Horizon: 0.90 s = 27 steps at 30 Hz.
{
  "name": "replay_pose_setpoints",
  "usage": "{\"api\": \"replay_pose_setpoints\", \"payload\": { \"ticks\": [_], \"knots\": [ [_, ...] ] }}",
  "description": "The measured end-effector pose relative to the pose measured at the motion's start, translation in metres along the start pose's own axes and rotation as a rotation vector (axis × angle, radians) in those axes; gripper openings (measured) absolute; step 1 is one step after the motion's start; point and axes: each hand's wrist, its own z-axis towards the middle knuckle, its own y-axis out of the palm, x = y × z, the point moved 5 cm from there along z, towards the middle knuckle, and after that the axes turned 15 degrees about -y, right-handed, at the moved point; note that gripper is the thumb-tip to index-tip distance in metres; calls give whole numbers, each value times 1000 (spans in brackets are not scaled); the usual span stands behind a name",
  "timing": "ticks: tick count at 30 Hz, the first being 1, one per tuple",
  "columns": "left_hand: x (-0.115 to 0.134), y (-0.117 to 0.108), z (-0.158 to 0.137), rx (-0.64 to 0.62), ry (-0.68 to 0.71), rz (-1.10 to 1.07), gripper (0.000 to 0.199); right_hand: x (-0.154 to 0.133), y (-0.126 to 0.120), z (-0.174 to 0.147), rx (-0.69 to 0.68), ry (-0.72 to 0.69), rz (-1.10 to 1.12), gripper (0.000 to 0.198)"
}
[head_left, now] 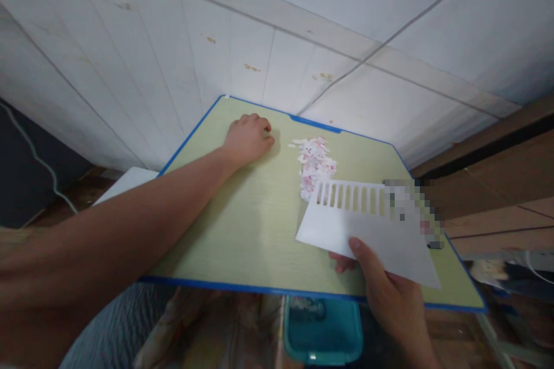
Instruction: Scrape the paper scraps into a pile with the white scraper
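Note:
My right hand (pixel 392 294) grips the near edge of a white sheet of paper (pixel 355 230), its thumb on top. A row of narrow slots is cut along the sheet's far side. The sheet is tilted above the board and its far left corner overlaps a heap of small white and pink paper cutouts (pixel 314 164). Left of the heap, my left hand (pixel 251 135) rests on the pale green board (pixel 242 230), fingers loosely curled and the thumb a little apart. Nothing shows in it, though its palm side is hidden.
The board has a blue rim and stands against a white panelled wall (pixel 242 52). A pixelated flat item (pixel 418 213) lies at its right. Below the front edge is a teal plastic bin (pixel 322 331). A cable (pixel 389 40) crosses the wall; wooden furniture (pixel 497 173) stands right.

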Motion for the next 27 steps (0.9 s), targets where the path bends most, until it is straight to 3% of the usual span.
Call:
{"api": "replay_pose_setpoints", "payload": {
  "ticks": [7, 15, 23, 27],
  "knots": [
    [4, 2, -2, -4, 22, -7, 37, -30, 19, -26, 27, 135, 101, 42],
    [1, 5, 1, 3, 37, -32, 34, -30, 20, -18, 22, 139, 185, 50],
    [1, 7, 3, 11, 30, -16, 38, -22, 20, -33, 13, 218, 264, 26],
    [3, 6, 0, 6, 30, -6, 38, -14, 16, -41, 124, 290, 270, 25]
  ]
}}
